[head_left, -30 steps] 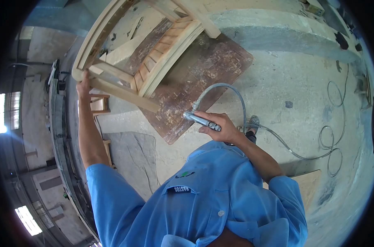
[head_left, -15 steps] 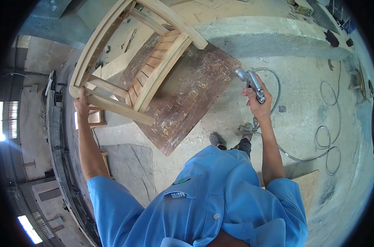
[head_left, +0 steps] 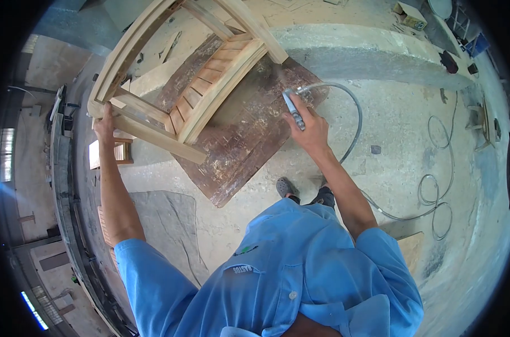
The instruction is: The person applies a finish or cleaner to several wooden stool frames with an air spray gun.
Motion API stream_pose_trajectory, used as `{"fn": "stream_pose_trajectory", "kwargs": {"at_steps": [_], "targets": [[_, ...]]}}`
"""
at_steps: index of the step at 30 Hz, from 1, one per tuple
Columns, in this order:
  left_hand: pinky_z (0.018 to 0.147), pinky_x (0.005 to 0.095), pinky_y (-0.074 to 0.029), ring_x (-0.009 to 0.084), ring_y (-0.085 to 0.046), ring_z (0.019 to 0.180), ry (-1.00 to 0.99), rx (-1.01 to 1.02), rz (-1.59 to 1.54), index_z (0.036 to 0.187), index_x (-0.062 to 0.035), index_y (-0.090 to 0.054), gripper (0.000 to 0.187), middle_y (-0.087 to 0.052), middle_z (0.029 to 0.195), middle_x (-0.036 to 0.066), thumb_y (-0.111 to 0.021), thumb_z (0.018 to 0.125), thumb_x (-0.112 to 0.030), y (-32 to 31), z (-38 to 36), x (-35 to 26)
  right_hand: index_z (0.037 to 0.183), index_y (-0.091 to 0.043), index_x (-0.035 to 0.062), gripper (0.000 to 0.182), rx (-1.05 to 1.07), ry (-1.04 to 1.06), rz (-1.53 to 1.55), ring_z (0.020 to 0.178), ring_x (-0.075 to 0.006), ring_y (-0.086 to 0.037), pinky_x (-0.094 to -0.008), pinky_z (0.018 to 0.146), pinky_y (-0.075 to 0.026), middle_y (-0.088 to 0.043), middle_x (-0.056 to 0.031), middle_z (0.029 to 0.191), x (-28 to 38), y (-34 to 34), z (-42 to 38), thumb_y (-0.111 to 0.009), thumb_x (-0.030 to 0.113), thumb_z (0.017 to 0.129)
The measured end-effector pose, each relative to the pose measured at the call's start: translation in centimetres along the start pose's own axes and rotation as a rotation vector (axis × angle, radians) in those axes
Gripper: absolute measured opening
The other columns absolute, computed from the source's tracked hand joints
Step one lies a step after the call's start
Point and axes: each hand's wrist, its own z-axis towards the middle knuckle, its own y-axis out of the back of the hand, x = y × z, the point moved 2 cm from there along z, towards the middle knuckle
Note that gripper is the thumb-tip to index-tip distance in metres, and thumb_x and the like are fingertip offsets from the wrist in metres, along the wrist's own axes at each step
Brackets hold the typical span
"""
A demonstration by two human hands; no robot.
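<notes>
A bare wooden chair frame (head_left: 223, 94) with a slatted seat stands tilted on a worn brown board (head_left: 249, 135). At the frame's left corner, my left hand (head_left: 104, 124) is closed around a wooden rail. My right hand (head_left: 313, 130) grips a metal spray gun (head_left: 294, 109) over the board's right part, its head toward the chair and apart from the wood. From the gun, a grey air hose (head_left: 358, 109) curves right and down behind my forearm. A faint haze hangs between the gun and the chair; the trigger is hidden by my fingers.
More hose (head_left: 436, 196) lies in loops on the concrete floor at right. A low concrete ledge (head_left: 373, 53) runs behind the board. A dark sheet (head_left: 165, 224) lies at lower left, near a small slatted wooden piece (head_left: 122, 151). A cardboard box (head_left: 410, 16) sits at the back right.
My right hand has swung left with the spray gun, closer to the chair, and turned it. The hose now arcs out from it. My left hand keeps its hold on the frame.
</notes>
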Motion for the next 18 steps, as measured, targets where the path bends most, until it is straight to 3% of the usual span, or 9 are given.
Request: {"fn": "stream_pose_trajectory", "kwargs": {"at_steps": [1,5,7,9,11,13,15,18], "targets": [[0.071,0.0312,-0.056,0.0238,-0.066,0.093,0.026,-0.004,-0.011,0.110,0.0146,-0.061,0.079,-0.066,0.101,0.019,-0.073,0.077,-0.056,0.0,-0.6,-0.7,0.135,-0.053,0.0250,0.053,0.012,-0.029,-0.024,0.074,-0.0389,-0.068,-0.0458,0.060,-0.054,-0.068,-0.0163,0.087,-0.4,-0.6,-0.2,-0.070,0.031,0.085],[0.073,0.0342,-0.053,0.0218,-0.065,0.087,0.049,0.018,0.005,0.114,0.0112,-0.062,0.080,-0.068,0.102,0.017,-0.070,0.078,-0.059,0.4,-2.8,-3.1,0.137,-0.050,0.0272,0.056,0.123,-0.119,-0.031,0.076,-0.0401,-0.068,-0.0475,0.062,-0.054,-0.068,-0.0174,0.087,-0.5,-0.9,-2.4,-0.070,0.033,0.085],[0.069,0.0339,-0.052,0.0196,-0.065,0.083,0.045,0.078,-0.006,0.113,0.0085,-0.064,0.077,-0.068,0.099,0.015,-0.070,0.078,-0.060,0.6,-2.2,-3.4,0.136,-0.052,0.0259,0.055,0.084,-0.125,0.044,0.079,-0.0392,-0.068,-0.0466,0.065,-0.054,-0.070,-0.0171,0.092,-0.3,-1.1,-2.9,-0.071,0.034,0.085],[0.069,0.0404,-0.050,0.0228,-0.063,0.083,0.011,0.172,-0.095,0.112,0.0044,-0.066,0.077,-0.067,0.098,0.015,-0.070,0.076,-0.064,0.8,-0.6,-1.9,0.134,-0.055,0.0245,0.053,0.023,-0.133,0.174,0.081,-0.0380,-0.068,-0.0452,0.068,-0.054,-0.070,-0.0161,0.096,-0.3,-1.3,-3.0,-0.071,0.035,0.084],[0.074,0.0546,-0.044,0.0325,-0.059,0.096,0.119,0.183,-0.013,0.113,0.0017,-0.068,0.084,-0.064,0.111,0.017,-0.065,0.073,-0.072,1.3,0.5,-1.3,0.131,-0.058,0.0231,0.051,-0.049,-0.119,0.350,0.083,-0.0364,-0.069,-0.0432,0.071,-0.054,-0.071,-0.0146,0.101,-0.6,-1.8,-2.7,-0.072,0.036,0.084],[0.081,0.0577,-0.041,0.0314,-0.056,0.100,0.160,0.212,0.005,0.129,0.0000,-0.057,0.095,-0.058,0.117,0.017,-0.061,0.073,-0.077,1.1,-1.3,-3.9,0.130,-0.059,0.0222,0.050,-0.053,-0.193,0.432,0.083,-0.0354,-0.069,-0.0413,0.071,-0.054,-0.071,-0.0133,0.102,-1.5,-3.4,-2.9,-0.071,0.038,0.084],[0.085,0.0627,-0.038,0.0347,-0.054,0.114,0.261,0.226,0.039,0.131,-0.0060,-0.055,0.090,-0.058,0.120,0.016,-0.060,0.074,-0.076,1.6,1.6,-2.5,0.130,-0.060,0.0221,0.050,-0.067,-0.254,0.485,0.081,-0.0344,-0.069,-0.0401,0.070,-0.054,-0.071,-0.0129,0.100,-2.3,-4.1,-2.6,-0.070,0.041,0.084],[0.087,0.0638,-0.037,0.0336,-0.052,0.113,0.337,0.207,0.044,0.129,-0.0055,-0.055,0.089,-0.058,0.112,0.014,-0.060,0.074,-0.076,1.8,3.4,-2.3,0.132,-0.059,0.0221,0.051,-0.099,-0.320,0.511,0.074,-0.0301,-0.070,-0.0378,0.067,-0.054,-0.072,-0.0129,0.093,-3.0,-5.1,-1.8,-0.069,0.041,0.085]]}}
